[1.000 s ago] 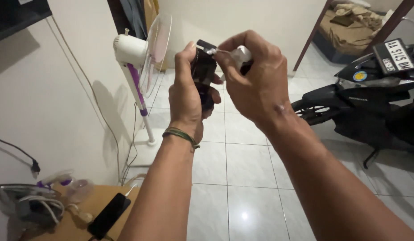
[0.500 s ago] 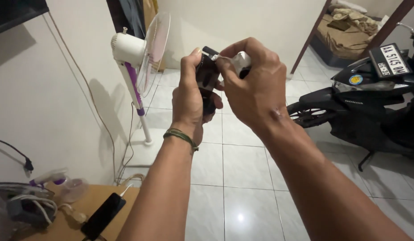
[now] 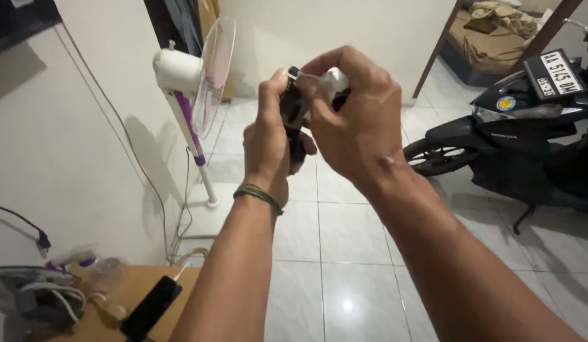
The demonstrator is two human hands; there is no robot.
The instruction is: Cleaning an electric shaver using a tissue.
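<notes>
Two hands meet at chest height above the tiled floor [image 3: 344, 253]. Left hand [image 3: 268, 142] — green band at the wrist — wraps around a small black device [image 3: 292, 107], holding it upright. Right hand [image 3: 354, 120] is closed on a small white piece [image 3: 334, 81] pressed against the device's top. Behind stand a white-and-purple pedestal fan [image 3: 186, 82] and a black motorcycle [image 3: 515, 133]; a smartphone [image 3: 151, 307] lies on the wooden counter [image 3: 126, 291].

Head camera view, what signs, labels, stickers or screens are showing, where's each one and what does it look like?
Number plate: upper right, on the scooter's tail; black rectangle, white characters.
Round sticker: on the scooter body left of the plate; blue and yellow.
Phone: bottom left on the wooden table; black slab, screen dark, white cable plugged in.
</notes>
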